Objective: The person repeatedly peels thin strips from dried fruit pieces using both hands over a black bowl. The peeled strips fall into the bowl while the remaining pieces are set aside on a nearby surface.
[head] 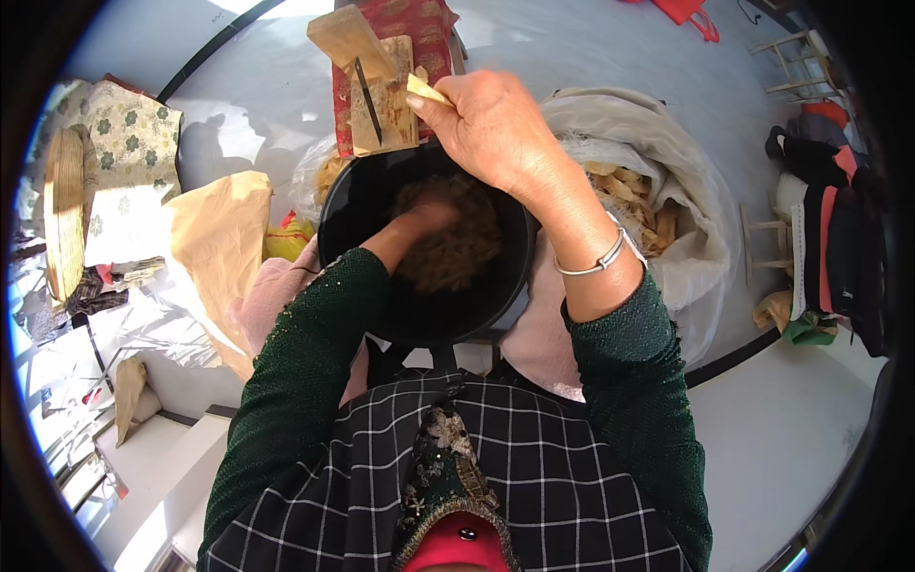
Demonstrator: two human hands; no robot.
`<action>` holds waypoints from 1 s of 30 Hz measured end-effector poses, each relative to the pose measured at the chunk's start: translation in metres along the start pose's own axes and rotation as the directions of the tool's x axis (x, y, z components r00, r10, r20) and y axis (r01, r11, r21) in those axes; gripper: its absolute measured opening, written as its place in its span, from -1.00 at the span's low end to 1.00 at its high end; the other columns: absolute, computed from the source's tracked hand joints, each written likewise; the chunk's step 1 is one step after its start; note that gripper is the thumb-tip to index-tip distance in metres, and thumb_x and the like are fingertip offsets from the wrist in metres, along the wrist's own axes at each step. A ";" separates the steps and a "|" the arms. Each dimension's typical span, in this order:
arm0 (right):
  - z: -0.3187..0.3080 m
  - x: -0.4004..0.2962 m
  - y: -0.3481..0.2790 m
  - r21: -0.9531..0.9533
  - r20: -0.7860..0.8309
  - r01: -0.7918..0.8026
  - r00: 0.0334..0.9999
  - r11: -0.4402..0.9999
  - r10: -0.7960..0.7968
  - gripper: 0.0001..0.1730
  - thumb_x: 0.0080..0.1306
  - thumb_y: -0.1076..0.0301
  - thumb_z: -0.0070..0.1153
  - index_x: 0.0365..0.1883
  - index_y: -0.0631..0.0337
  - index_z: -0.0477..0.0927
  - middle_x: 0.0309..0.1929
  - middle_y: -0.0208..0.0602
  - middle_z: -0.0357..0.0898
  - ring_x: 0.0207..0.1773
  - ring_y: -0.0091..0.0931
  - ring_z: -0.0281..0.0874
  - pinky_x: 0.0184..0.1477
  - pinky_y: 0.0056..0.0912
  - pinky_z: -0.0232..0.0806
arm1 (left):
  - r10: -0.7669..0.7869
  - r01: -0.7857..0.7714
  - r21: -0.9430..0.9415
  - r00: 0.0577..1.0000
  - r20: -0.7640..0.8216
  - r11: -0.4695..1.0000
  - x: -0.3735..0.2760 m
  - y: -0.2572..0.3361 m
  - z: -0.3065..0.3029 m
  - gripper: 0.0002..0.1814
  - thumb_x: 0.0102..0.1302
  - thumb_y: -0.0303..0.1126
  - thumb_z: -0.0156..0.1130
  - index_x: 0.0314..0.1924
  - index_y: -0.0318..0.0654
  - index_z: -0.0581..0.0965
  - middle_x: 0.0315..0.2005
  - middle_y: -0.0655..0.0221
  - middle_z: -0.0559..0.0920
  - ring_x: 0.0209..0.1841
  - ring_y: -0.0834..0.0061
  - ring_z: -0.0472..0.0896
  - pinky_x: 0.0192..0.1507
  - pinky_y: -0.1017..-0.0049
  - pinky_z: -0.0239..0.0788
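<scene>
My right hand (493, 129) is raised above the far right rim of a black pan (350, 286) and pinches a pale yellow strip (427, 90) between thumb and fingers. My left hand (432, 211) reaches down into the pan, among brownish shredded pieces (450, 261); it is blurred and shaded, so its fingers do not show. Beyond the pan lies a wooden board (397, 132) with a dark, narrow blade (368, 104) standing over it, beside an angled wooden block (349, 41). A red patterned cloth (429, 21) is under the board.
A whitish sack (715, 264) holding dry, yellowish pieces (622, 187) stands to the right of the pan. At left are a sheet of brown paper (214, 229) and a flower-patterned cloth (132, 129). Small wooden frames (768, 243) and dark clothing (851, 243) lie at far right.
</scene>
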State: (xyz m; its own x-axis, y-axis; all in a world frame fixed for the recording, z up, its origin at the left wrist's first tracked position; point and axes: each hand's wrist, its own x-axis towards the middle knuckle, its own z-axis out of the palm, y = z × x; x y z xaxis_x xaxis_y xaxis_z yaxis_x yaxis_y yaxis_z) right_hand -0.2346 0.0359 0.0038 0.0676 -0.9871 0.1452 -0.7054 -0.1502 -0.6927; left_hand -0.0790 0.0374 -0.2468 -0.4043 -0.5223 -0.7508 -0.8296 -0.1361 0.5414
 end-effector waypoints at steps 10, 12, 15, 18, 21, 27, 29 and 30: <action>0.002 -0.013 -0.018 -0.048 0.388 0.021 0.922 0.999 -0.001 -0.49 0.31 -0.08 0.05 -0.36 0.27 0.67 -0.42 -0.02 0.62 -0.28 -0.09 0.59 -0.21 -0.09 0.41 | 0.327 -0.271 -0.504 0.945 0.024 0.820 -0.183 0.073 -0.116 -0.81 0.23 -0.46 0.24 -0.30 -0.31 0.38 -0.48 0.28 0.59 -0.46 0.44 0.66 -0.39 0.49 0.57; 0.009 -0.014 -0.012 0.115 0.405 0.046 0.910 0.992 -0.089 -0.45 0.30 -0.13 0.07 -0.36 0.28 0.66 -0.45 -0.04 0.61 -0.35 -0.13 0.58 -0.24 -0.13 0.40 | 0.401 -0.404 -0.529 0.907 -0.126 0.746 -0.201 0.081 -0.125 -0.81 0.21 -0.50 0.25 -0.27 -0.33 0.40 -0.48 0.27 0.57 -0.43 0.47 0.64 -0.38 0.49 0.57; 0.014 -0.014 -0.009 0.444 0.464 -0.113 0.878 0.889 -0.120 -0.54 0.29 -0.01 0.18 -0.35 0.31 0.66 -0.56 -0.26 0.57 -0.51 -0.46 0.48 -0.39 -0.36 0.35 | 0.468 -0.508 -0.490 0.858 -0.213 0.709 -0.209 0.087 -0.138 -0.79 0.17 -0.54 0.29 -0.28 -0.34 0.40 -0.44 0.32 0.56 -0.43 0.55 0.59 -0.44 0.53 0.50; 0.003 -0.011 -0.014 0.671 0.453 -0.235 0.881 0.703 -0.138 -0.74 0.29 0.23 0.26 -0.39 0.28 0.64 -0.59 -0.51 0.47 -0.53 -0.73 0.33 -0.50 -0.60 0.22 | 0.514 -0.644 -0.329 0.757 -0.403 0.690 -0.210 0.097 -0.133 -0.71 0.24 -0.36 0.34 -0.42 -0.31 0.38 -0.60 0.38 0.51 -0.58 0.60 0.46 -0.57 0.55 0.30; 0.002 -0.008 -0.009 0.692 0.423 -0.223 0.896 0.687 -0.135 -0.74 0.30 0.24 0.24 -0.45 0.27 0.61 -0.61 -0.55 0.43 -0.56 -0.74 0.30 -0.53 -0.63 0.18 | 0.659 -0.628 0.212 0.670 -0.341 0.748 -0.199 0.082 -0.139 -0.74 0.29 -0.30 0.30 -0.40 -0.33 0.48 -0.61 0.43 0.55 -0.55 0.68 0.50 -0.49 0.61 0.35; 0.018 -0.014 -0.016 0.506 0.395 -0.117 0.912 0.855 -0.109 -0.67 0.22 0.21 0.32 -0.36 0.33 0.54 -0.58 -0.48 0.40 -0.48 -0.66 0.30 -0.44 -0.55 0.22 | 0.689 -0.717 -0.037 0.682 -0.245 0.696 -0.193 0.071 -0.128 -0.55 0.41 -0.09 0.12 -0.51 -0.31 0.52 -0.77 0.38 0.45 -0.68 0.55 0.44 -0.59 0.52 0.25; 0.021 -0.016 -0.018 0.527 0.330 0.009 0.919 0.850 -0.214 -0.62 0.20 0.19 0.34 -0.22 0.32 0.55 -0.48 -0.51 0.48 -0.38 -0.68 0.37 -0.35 -0.61 0.27 | 0.642 -0.658 -0.269 0.751 -0.155 0.704 -0.195 0.069 -0.131 -0.56 0.44 -0.11 0.06 -0.47 -0.32 0.53 -0.75 0.45 0.47 -0.66 0.63 0.46 -0.58 0.55 0.28; 0.022 -0.016 -0.020 0.484 0.319 0.043 0.922 0.874 -0.221 -0.59 0.14 0.21 0.39 -0.18 0.30 0.57 -0.46 -0.44 0.52 -0.37 -0.62 0.44 -0.32 -0.58 0.33 | 0.640 -0.633 -0.366 0.759 -0.120 0.682 -0.194 0.067 -0.135 -0.56 0.45 -0.11 0.05 -0.45 -0.33 0.54 -0.73 0.47 0.48 -0.65 0.67 0.46 -0.57 0.57 0.29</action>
State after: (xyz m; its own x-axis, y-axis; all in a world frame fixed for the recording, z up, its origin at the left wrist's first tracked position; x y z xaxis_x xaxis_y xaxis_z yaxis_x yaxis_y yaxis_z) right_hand -0.2057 0.0536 0.0000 0.4434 -0.8942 0.0620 -0.2725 -0.2004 -0.9410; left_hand -0.0044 0.0162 -0.0142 -0.7919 -0.5843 -0.1776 -0.1686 -0.0704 0.9832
